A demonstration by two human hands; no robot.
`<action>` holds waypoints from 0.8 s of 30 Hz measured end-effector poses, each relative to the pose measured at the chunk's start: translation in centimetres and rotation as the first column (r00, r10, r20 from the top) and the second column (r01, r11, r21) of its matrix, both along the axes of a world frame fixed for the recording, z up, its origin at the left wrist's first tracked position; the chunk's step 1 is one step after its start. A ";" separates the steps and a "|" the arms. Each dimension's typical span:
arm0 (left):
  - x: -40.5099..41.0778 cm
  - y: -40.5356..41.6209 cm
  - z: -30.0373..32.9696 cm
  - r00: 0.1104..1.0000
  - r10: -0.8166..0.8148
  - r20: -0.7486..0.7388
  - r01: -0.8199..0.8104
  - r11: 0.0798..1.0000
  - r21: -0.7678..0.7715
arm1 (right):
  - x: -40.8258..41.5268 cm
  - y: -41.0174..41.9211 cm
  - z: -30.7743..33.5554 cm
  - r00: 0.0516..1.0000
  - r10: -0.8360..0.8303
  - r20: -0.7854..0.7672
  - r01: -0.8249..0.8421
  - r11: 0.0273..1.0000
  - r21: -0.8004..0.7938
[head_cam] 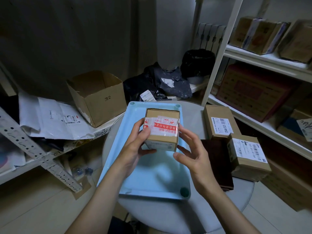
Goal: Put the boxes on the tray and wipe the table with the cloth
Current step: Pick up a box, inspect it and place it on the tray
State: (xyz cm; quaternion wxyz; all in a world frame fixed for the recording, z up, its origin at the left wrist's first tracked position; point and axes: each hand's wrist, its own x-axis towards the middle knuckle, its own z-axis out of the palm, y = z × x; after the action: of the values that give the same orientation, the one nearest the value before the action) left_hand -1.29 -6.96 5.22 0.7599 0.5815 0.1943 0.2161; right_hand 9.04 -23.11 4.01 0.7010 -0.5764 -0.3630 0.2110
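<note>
A light blue tray [152, 176] lies on a small round grey table [239, 196]. Over the tray's far half is a small cardboard box with red and white tape [162, 130]. My left hand [135, 147] grips its left side, thumb under the front face. My right hand [190, 151] touches its right side with fingers spread. Whether the box rests on the tray or hangs just above it I cannot tell. To the right of the tray, two more labelled cardboard boxes sit on the table, one far [219, 122] and one near [248, 156]. A dark brown cloth [217, 161] lies between the tray and the near box.
An open empty carton [98, 97] and white mailers [54, 117] sit on a low shelf at left, with a perforated metal strut [38, 152] leaning in front. Black bags [157, 83] lie behind the table. White shelving [263, 59] with boxes stands at right.
</note>
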 end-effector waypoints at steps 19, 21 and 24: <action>0.4 0.7 -1.1 0.943 0.331 0.020 -0.329 0.942 -0.065 | 1.4 0.6 -0.4 0.995 -0.092 0.030 0.093 0.994 -0.064; 0.2 0.7 -0.9 0.951 0.307 0.029 -0.303 0.948 -0.095 | 1.4 0.6 -0.4 0.995 -0.095 0.033 0.097 0.993 -0.063; -0.2 0.6 -0.5 0.963 0.265 0.056 -0.250 0.949 -0.190 | 1.3 0.5 -0.5 0.997 -0.078 0.019 0.079 0.994 -0.069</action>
State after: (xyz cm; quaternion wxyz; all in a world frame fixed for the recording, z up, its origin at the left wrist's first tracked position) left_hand -1.54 -6.33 4.71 0.7822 0.4703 0.2565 0.3182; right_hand 10.35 -22.64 3.50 0.6853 -0.6160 -0.3381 0.1910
